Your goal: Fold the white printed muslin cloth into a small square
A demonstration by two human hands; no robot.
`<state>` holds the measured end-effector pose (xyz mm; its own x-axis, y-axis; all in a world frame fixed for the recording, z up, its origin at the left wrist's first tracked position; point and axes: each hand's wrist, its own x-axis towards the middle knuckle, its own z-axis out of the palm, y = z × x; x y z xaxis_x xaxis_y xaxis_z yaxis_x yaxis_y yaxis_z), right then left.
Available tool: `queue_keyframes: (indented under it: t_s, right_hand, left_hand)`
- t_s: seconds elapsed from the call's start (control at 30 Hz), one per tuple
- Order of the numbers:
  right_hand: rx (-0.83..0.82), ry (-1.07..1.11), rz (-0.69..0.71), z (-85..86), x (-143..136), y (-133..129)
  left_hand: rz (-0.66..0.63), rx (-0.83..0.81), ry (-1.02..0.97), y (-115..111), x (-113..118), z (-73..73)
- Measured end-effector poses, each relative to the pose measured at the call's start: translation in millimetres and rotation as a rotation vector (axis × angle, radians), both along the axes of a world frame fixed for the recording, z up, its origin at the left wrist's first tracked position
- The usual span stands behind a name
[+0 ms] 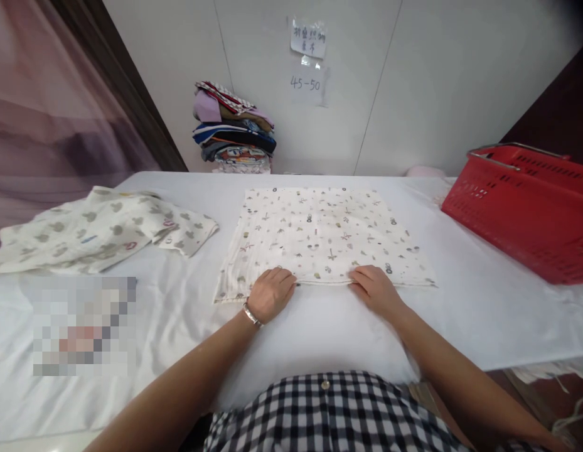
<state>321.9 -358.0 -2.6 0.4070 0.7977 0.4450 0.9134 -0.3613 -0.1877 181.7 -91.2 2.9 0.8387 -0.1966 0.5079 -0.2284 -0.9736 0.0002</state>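
A white cloth [314, 235] with small scattered prints lies folded into a flat rectangle in front of me, its layered edge toward my body. My left hand [272, 294], with a bracelet at the wrist, is closed on that near edge, left of the middle. Farther right along the same edge, my right hand [376, 292] also grips the fabric with curled fingers; the thumbs are partly hidden. To the left lies a second cloth [98, 229], white with grey-green mouse-head shapes, loosely crumpled.
A red plastic basket [521, 213] stands at the right of the white-covered table [470, 320]. Behind the table, a pile of folded fabrics [235, 129] rests by the wall. Paper signs [308, 41] hang above. A blurred-out item [84, 326] lies at the left.
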Motion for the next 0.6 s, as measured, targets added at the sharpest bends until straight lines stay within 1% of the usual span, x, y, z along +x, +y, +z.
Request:
queue_keyframes:
  t_s: [0.1,0.2,0.33,0.43,0.5,0.6]
  right_hand:
    - [0.005,-0.004,0.029,-0.5,-0.7,2.3]
    - [0.058,-0.017,0.037,-0.7,1.9,5.4]
    - [0.125,-0.095,-0.084,1.0,5.5,9.6]
    - [0.086,-0.126,-0.154,1.8,4.8,12.0]
    - [0.048,-0.124,-0.172,2.0,3.3,12.7]
    - [0.015,-0.123,-0.188,1.9,1.7,12.7]
  left_hand:
    - [0.012,-0.020,-0.006,1.0,0.0,-0.5]
    - [0.025,-0.018,-0.003,1.4,2.5,1.7]
    - [0.074,-0.004,-0.022,1.3,7.9,5.4]
    - [0.059,0.014,0.012,0.1,9.9,4.1]
    - [0.034,0.024,0.045,-1.0,9.3,2.0]
    - [0.038,0.027,0.055,-2.3,6.6,0.0]
